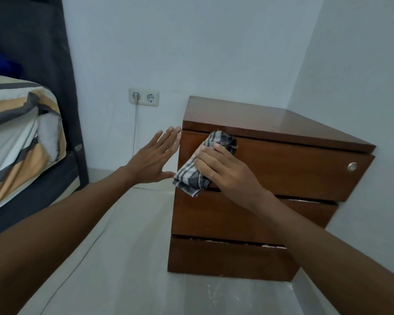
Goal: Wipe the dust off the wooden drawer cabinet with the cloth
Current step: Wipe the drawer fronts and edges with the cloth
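Note:
A brown wooden drawer cabinet (282, 173) with three drawers stands on the floor against the right wall. My right hand (225, 171) presses a bunched grey-and-white checked cloth (198, 169) against the left part of the top drawer front, its fingers curled over the cloth. My left hand (155, 155) has straight fingers, its fingertips at the cabinet's left side, near the top corner. A round metal lock (352, 166) sits at the right end of the top drawer.
A bed (21, 142) with a striped cover and a dark headboard stands at the left. A double wall socket (143, 97) with a white cable plugged in is behind the cabinet's left. Pale floor tiles (127, 258) stretch between bed and cabinet.

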